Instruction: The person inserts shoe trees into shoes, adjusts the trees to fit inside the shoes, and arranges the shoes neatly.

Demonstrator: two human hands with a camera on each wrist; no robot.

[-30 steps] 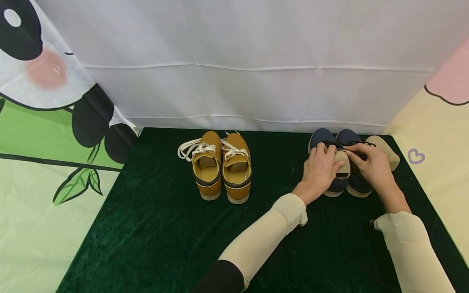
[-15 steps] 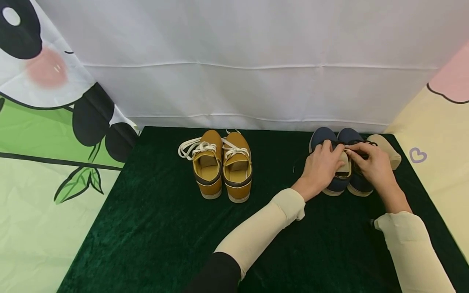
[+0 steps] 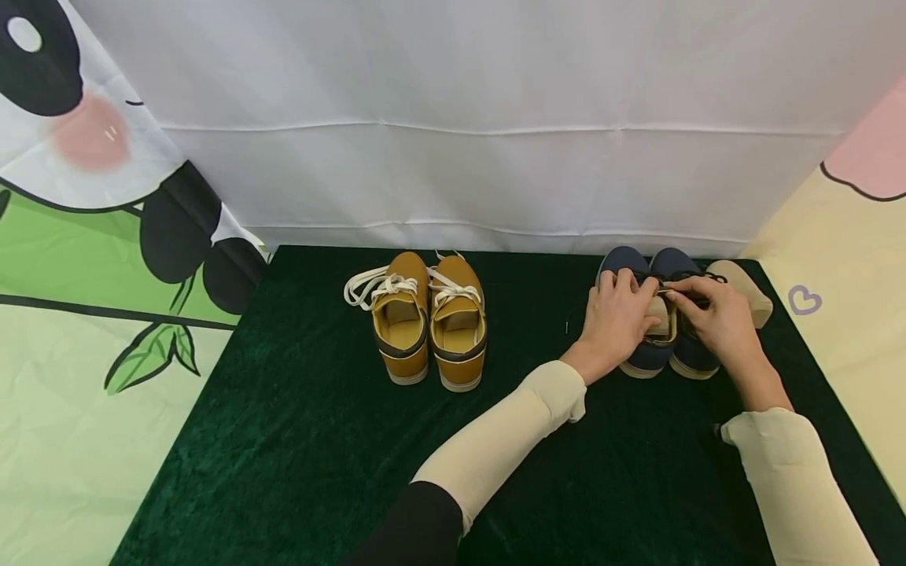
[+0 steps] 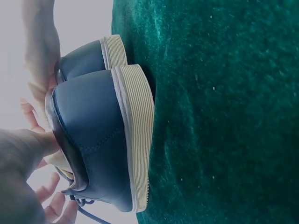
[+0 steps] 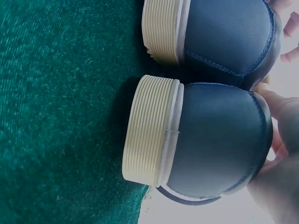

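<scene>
A pair of navy shoes with pale ridged soles stands at the right end of the dark green cloth. Both hands work over the left shoe's lacing, above its beige tongue. My left hand has its fingers bent over the dark shoelace, with the thumb at the shoe opening. From the other side my right hand pinches at the same lace, thumb and forefinger together. The fingertips nearly meet, partly hiding the lace. In the right wrist view the right navy shoe is beside that hand.
A pair of tan shoes with white laces stands left of centre. A beige rounded block lies beyond my right hand. A white sheet hangs behind the green cloth; printed cloths flank both sides.
My left hand has shifted slightly, its fingers moving along the lacing. My right hand keeps pinching in nearly the same spot. The shoes stay where they were.
</scene>
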